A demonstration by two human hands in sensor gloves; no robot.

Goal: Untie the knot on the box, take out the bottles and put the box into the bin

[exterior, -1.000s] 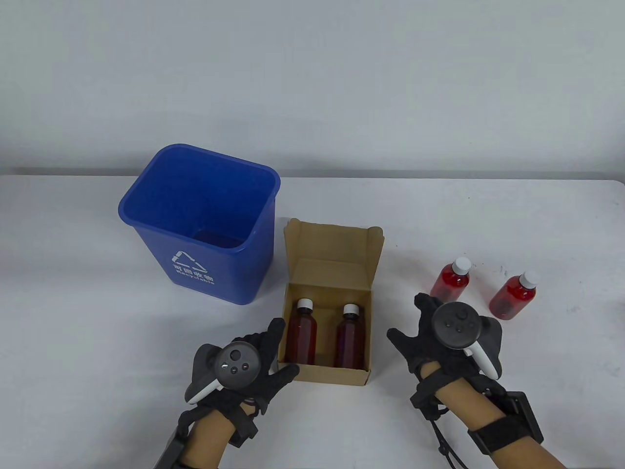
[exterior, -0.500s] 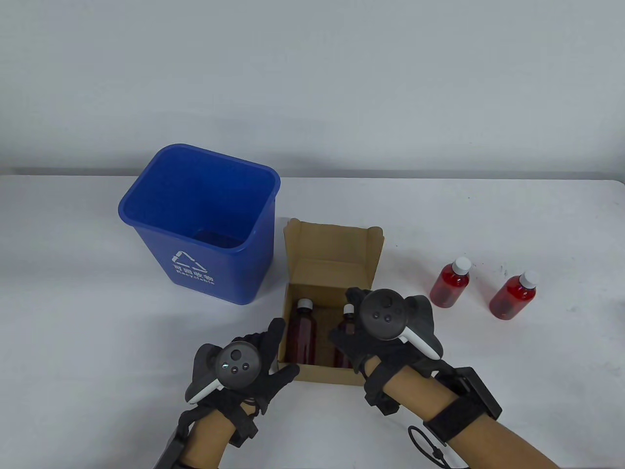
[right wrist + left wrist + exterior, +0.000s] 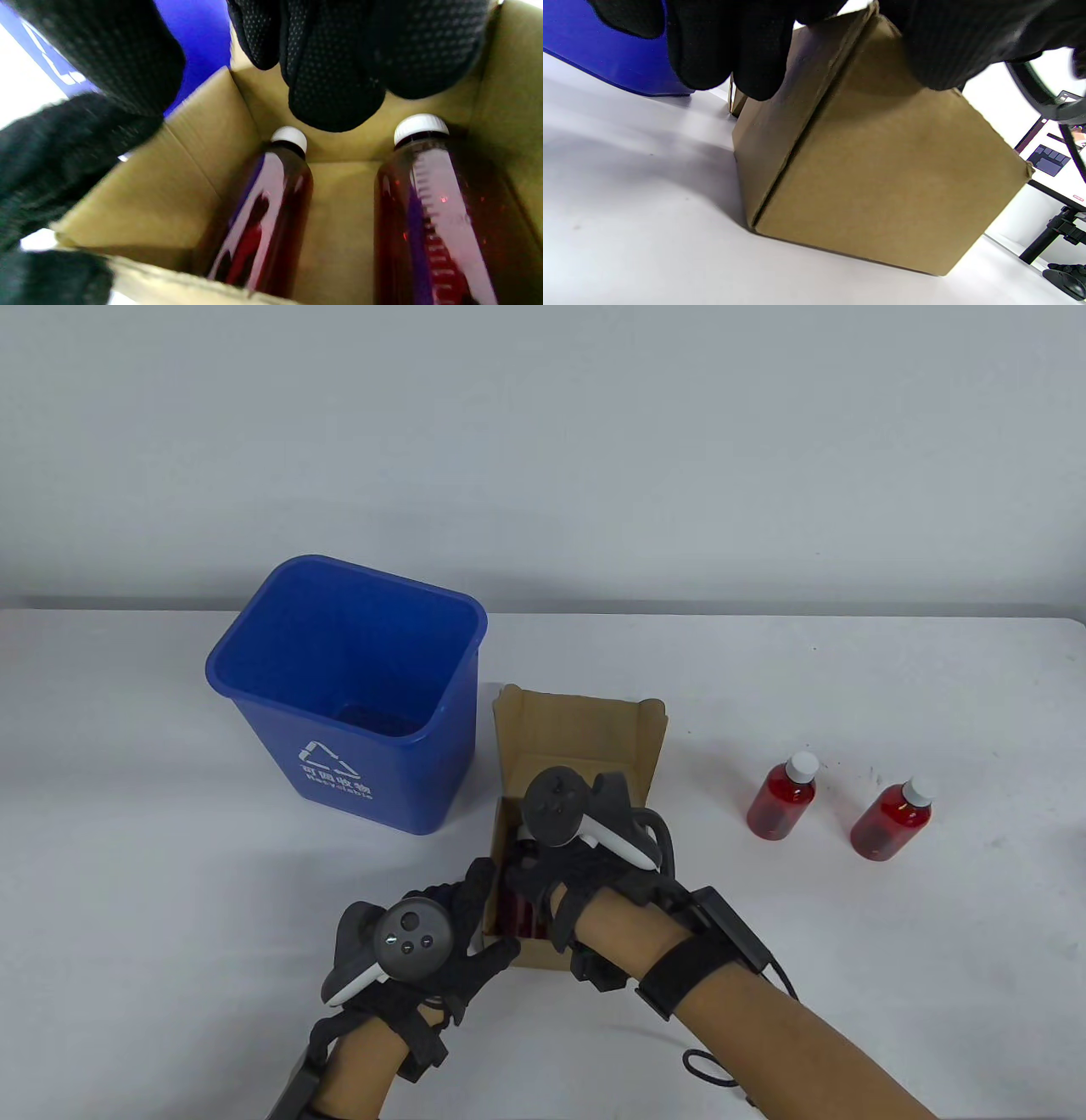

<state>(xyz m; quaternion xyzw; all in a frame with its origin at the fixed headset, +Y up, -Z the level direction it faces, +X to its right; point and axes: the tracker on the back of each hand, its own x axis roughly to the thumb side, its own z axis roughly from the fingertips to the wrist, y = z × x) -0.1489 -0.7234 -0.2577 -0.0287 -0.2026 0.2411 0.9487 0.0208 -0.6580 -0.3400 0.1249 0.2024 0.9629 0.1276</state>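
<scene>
The open cardboard box (image 3: 577,729) stands right of the blue bin (image 3: 254,704). My left hand (image 3: 488,912) holds its near-left corner, fingers (image 3: 729,51) on the left wall (image 3: 768,140) and thumb on the front. My right hand (image 3: 551,869) reaches down into the box with its fingers (image 3: 331,84) spread just above two dark red bottles (image 3: 267,212) (image 3: 441,212), holding neither. In the table view only part of one boxed bottle (image 3: 516,912) shows. Two more red bottles (image 3: 782,797) (image 3: 892,819) stand on the table to the right.
The bin's blue wall (image 3: 606,51) stands close to the box's left side, also seen in the right wrist view (image 3: 195,29). The box lid stands up at the back. A cable loop (image 3: 708,1065) hangs from my right forearm.
My right hand has moved left from beside the two standing bottles to over the box and dipped into it. The left hand and the box have stayed put.
</scene>
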